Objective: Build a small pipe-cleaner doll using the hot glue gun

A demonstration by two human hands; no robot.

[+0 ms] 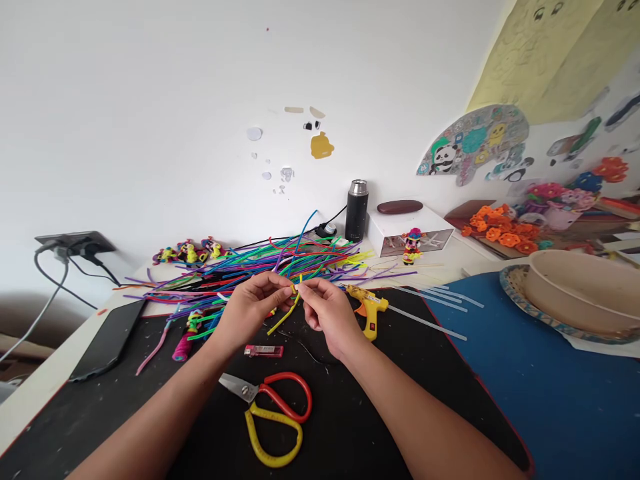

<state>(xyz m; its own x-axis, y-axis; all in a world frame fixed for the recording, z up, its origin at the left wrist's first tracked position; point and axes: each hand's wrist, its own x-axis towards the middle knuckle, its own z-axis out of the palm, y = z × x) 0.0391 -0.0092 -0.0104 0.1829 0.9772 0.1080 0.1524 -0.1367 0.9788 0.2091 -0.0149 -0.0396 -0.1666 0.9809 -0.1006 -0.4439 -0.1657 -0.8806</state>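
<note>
Both hands meet above the black mat, pinching a short yellow pipe cleaner [285, 320] between them. My left hand [260, 300] has thumb and fingertips closed on it near a bend. My right hand [324, 308] pinches it from the other side, other fingers curled in. One yellow end hangs down to the left and a short tip sticks up. Below the hands lie a pink lighter [264, 351] and scissors [275, 407] with one red and one yellow handle. A yellow glue gun [371, 313] rests just right of my right hand.
A heap of coloured pipe cleaners [240, 273] spreads behind the hands. Small pipe-cleaner figures [190, 252] and a phone [107, 340] are at left. A black flask [357, 212], a white box [390, 233], glue sticks [430, 322] and a large bowl [585, 287] stand or lie rightward.
</note>
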